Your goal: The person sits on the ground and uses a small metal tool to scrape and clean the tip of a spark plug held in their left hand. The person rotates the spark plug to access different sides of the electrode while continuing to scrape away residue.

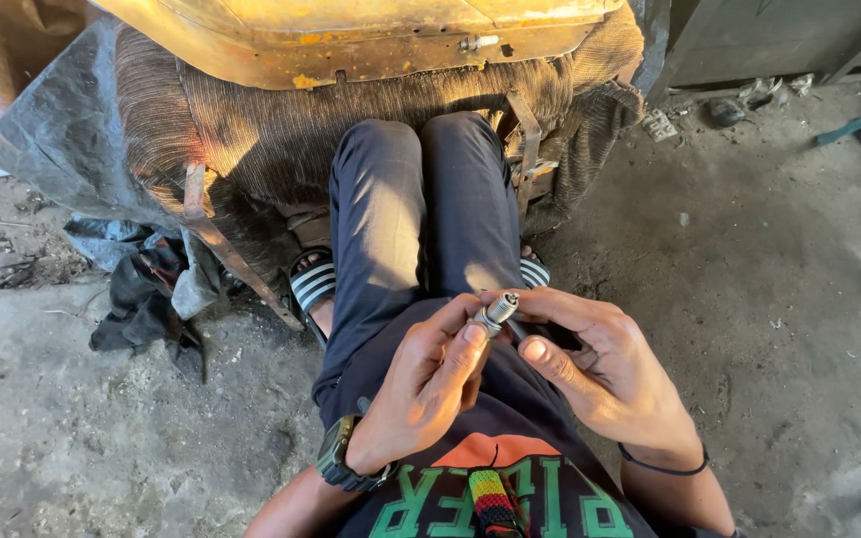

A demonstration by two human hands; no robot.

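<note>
A small metal spark plug [496,312] with a threaded silver end sits between both hands, above my lap. My left hand [426,384] pinches its lower part with thumb and fingers; a dark watch is on that wrist. My right hand [605,374] holds the plug's body from the right, fingers curled around it, a thin black band on the wrist. I am seated, dark trousers [421,209] stretched forward, striped sandals [311,284] on my feet.
A worn ribbed seat cushion [281,130] under a rusty yellow metal panel [351,40] stands just past my knees. Dark rags [146,294] and plastic sheeting lie at left. Dusty concrete floor [769,299] spreads to the right, with small debris at the far edge.
</note>
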